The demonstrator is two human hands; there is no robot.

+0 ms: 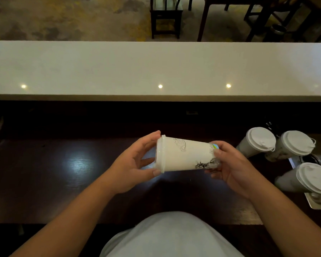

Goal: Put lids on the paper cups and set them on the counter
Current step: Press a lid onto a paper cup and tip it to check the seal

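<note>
Both hands have the paper cup (pixel 185 154) sideways between them — left hand (pixel 135 164) pinching the lid (pixel 160 154) rim, right hand (pixel 230 166) curled round the base — looks light and crushable, so I'd grip by the ends.

A white paper cup (pixel 186 155) with black line drawings lies on its side in the air above the dark worktop, its mouth to the left. A clear plastic lid (pixel 160 153) sits on this mouth. Three more cups (pixel 283 156) with white lids stand together at the right. The pale counter (pixel 156 69) runs behind.
</note>
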